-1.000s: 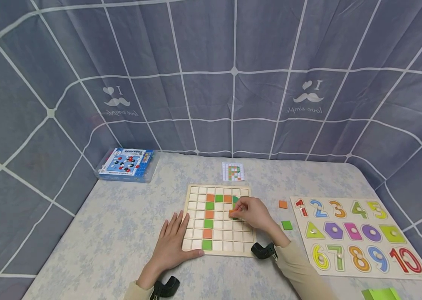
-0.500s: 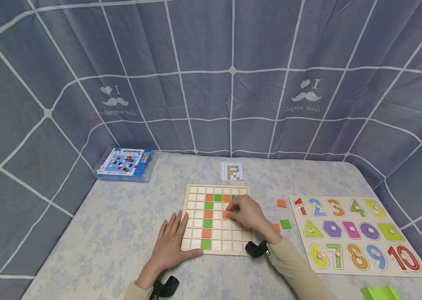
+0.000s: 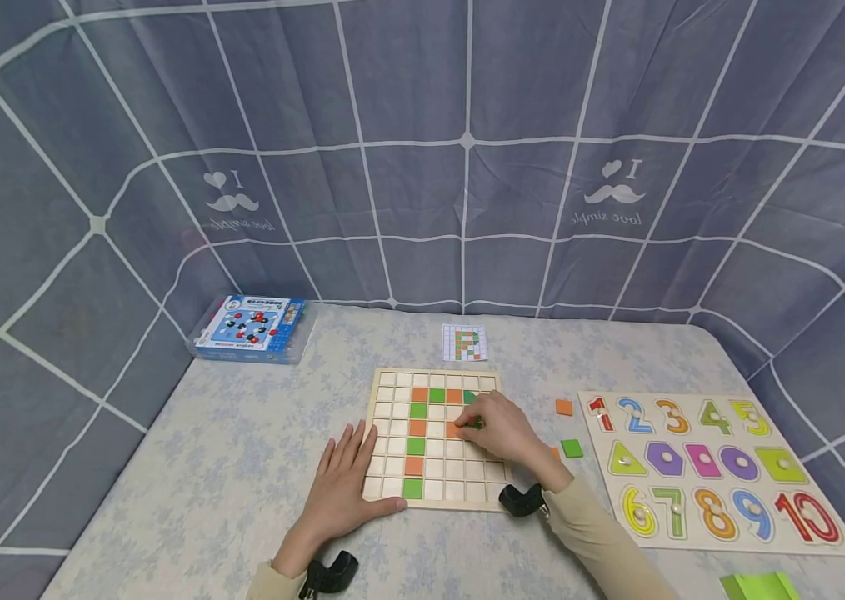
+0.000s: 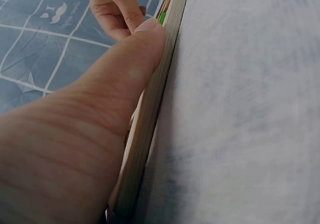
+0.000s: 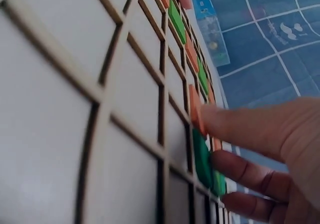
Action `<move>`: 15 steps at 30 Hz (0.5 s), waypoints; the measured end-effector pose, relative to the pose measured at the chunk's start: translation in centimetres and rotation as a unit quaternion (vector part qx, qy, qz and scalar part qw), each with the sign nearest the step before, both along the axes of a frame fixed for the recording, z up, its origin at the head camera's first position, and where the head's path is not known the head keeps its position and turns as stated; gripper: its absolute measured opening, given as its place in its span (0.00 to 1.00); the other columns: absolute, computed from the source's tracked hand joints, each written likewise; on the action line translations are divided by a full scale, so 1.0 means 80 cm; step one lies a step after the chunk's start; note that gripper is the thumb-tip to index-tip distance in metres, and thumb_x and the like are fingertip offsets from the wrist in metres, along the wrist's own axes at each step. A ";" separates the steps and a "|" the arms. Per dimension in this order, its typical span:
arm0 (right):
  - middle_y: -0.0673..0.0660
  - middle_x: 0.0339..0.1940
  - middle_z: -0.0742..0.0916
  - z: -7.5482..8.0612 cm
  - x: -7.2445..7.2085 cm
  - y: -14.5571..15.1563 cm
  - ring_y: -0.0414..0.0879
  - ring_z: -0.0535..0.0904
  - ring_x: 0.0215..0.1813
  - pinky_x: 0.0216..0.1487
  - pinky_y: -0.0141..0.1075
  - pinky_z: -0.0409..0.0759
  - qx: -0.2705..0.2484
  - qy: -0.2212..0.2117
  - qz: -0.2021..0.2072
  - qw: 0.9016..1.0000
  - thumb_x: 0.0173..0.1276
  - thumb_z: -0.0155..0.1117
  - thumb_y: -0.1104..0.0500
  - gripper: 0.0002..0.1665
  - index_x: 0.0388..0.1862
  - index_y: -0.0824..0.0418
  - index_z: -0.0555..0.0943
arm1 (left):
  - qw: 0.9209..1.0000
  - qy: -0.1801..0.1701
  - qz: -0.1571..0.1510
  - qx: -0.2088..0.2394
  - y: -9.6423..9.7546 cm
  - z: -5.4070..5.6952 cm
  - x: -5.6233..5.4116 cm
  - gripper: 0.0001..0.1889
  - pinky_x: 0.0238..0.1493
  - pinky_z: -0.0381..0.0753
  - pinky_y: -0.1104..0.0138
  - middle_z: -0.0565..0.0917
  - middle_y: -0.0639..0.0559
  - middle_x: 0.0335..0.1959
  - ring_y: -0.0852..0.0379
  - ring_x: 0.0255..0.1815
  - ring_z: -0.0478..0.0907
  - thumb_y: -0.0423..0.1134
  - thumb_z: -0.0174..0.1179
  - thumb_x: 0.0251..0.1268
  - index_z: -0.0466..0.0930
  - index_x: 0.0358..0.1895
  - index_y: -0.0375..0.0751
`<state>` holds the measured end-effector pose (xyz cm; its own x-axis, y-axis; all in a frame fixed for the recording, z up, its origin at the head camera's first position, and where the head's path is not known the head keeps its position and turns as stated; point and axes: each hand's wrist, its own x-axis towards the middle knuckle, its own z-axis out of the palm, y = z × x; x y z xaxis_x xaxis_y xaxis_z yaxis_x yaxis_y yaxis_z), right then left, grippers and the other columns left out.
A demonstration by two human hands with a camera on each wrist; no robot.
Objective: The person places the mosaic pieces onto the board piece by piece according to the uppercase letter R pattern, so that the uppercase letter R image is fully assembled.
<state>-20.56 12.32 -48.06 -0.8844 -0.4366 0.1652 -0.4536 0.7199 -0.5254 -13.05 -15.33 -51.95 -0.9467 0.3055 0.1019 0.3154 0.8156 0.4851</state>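
A wooden grid board (image 3: pixel 460 506) lies on the table, bearing orange and green square tiles in a column and a short row. My left hand (image 3: pixel 343 487) rests with fingers spread at the board's left side, its thumb on the near edge. Over the right part of the board, my right hand (image 3: pixel 501 427) touches an orange tile (image 5: pixel 195 104) with its thumb. That tile sits at a cell, partly covered by the fingertips. Beside it is a rounded dark green tile (image 5: pixel 201 156), close to the bent index finger.
A pattern card (image 3: pixel 465 342) lies behind the board. To the right are a loose orange tile (image 3: pixel 564 407), a green tile (image 3: pixel 572 448) and a number-and-shape puzzle board (image 3: pixel 700 492). A boxed set (image 3: pixel 250 329) stands back left; a lime-green object (image 3: pixel 760 587) is front right.
My right hand has carried the orange tile slightly left and down to a cell, and its thumb now touches it there. The left hand stays in place.
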 end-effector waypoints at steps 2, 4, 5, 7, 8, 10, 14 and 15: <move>0.40 0.28 0.80 -0.002 0.001 0.005 0.41 0.71 0.34 0.33 0.36 0.70 -0.009 -0.007 0.011 1.000 0.59 0.72 0.57 0.06 0.36 0.52 0.88 | 1.000 0.001 0.000 0.000 0.000 0.000 0.000 0.59 0.69 0.37 0.46 0.50 0.37 0.74 0.40 0.74 0.40 0.74 0.59 0.46 0.51 0.74 0.35; 0.40 0.28 0.79 -0.002 0.002 0.011 0.40 0.69 0.33 0.34 0.36 0.70 -0.024 -0.017 0.015 0.999 0.61 0.71 0.56 0.07 0.39 0.53 0.87 | 1.000 0.002 -0.001 0.000 0.000 0.000 0.000 0.59 0.69 0.37 0.46 0.50 0.37 0.74 0.40 0.74 0.40 0.74 0.59 0.46 0.51 0.74 0.35; 0.41 0.29 0.79 -0.002 0.003 0.015 0.40 0.70 0.34 0.34 0.36 0.70 -0.033 -0.019 0.014 0.999 0.61 0.70 0.56 0.08 0.40 0.54 0.87 | 1.000 0.002 -0.002 0.001 0.000 0.000 0.000 0.59 0.69 0.37 0.46 0.50 0.37 0.74 0.40 0.74 0.40 0.74 0.59 0.46 0.51 0.74 0.35; 0.42 0.31 0.80 -0.002 0.004 0.023 0.41 0.70 0.34 0.35 0.37 0.71 -0.050 -0.015 0.011 0.999 0.62 0.70 0.56 0.09 0.41 0.55 0.87 | 1.000 0.002 -0.003 0.003 0.000 0.001 0.000 0.59 0.69 0.37 0.46 0.50 0.37 0.74 0.40 0.74 0.40 0.74 0.59 0.46 0.51 0.74 0.35; 0.44 0.32 0.81 0.000 0.005 0.027 0.42 0.71 0.35 0.35 0.38 0.72 -0.059 -0.014 0.008 0.998 0.62 0.70 0.56 0.10 0.42 0.56 0.87 | 1.000 0.002 -0.003 0.004 0.000 0.001 0.000 0.59 0.69 0.37 0.46 0.50 0.37 0.74 0.40 0.74 0.40 0.73 0.60 0.46 0.51 0.74 0.35; 0.46 0.34 0.82 0.002 0.007 0.038 0.44 0.73 0.36 0.36 0.38 0.73 -0.072 -0.006 0.002 0.997 0.62 0.70 0.56 0.11 0.43 0.57 0.86 | 1.000 0.001 -0.003 0.004 0.000 0.001 0.000 0.59 0.69 0.37 0.46 0.50 0.37 0.74 0.40 0.74 0.40 0.73 0.59 0.46 0.51 0.74 0.35; 0.50 0.37 0.83 0.009 0.014 0.060 0.47 0.74 0.37 0.36 0.40 0.73 -0.087 0.005 -0.015 0.996 0.62 0.70 0.56 0.13 0.45 0.59 0.86 | 1.000 -0.001 -0.003 0.000 -0.001 0.002 0.000 0.59 0.69 0.38 0.46 0.49 0.37 0.74 0.40 0.74 0.40 0.74 0.59 0.46 0.50 0.75 0.36; 0.51 0.38 0.84 0.010 0.016 0.067 0.47 0.74 0.38 0.36 0.41 0.73 -0.087 0.007 -0.021 0.996 0.62 0.70 0.56 0.13 0.45 0.59 0.86 | 1.000 -0.002 -0.002 -0.001 -0.001 0.002 0.000 0.59 0.69 0.38 0.46 0.49 0.37 0.74 0.40 0.74 0.40 0.74 0.59 0.46 0.50 0.75 0.36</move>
